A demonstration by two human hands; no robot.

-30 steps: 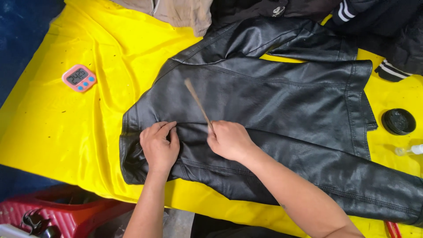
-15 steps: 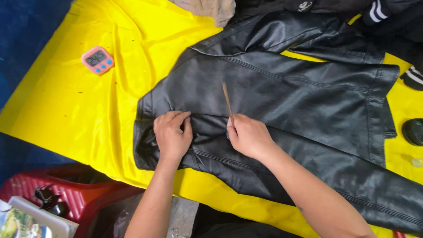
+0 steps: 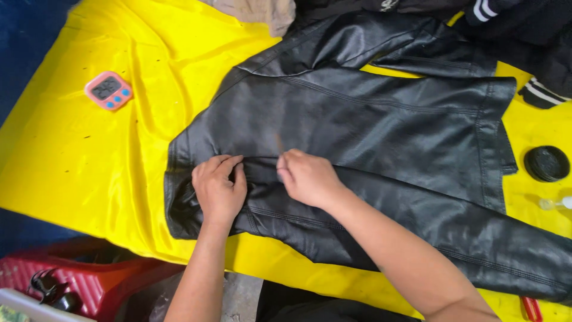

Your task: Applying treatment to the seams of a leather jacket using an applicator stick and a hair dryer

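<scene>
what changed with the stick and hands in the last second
The thin stick in the right hand now shows far less length, drawn down toward the jacket seam and blurred. The left hand stays pressed flat on the jacket; the pink timer has not moved on the cloth.

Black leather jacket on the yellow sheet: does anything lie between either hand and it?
Nothing visible does. The left hand presses flat on the black leather jacket near its hem, and the right hand rests on it alongside, pinching a thin wooden stick. The pink digital timer and round black lid lie apart on the yellow sheet.
</scene>
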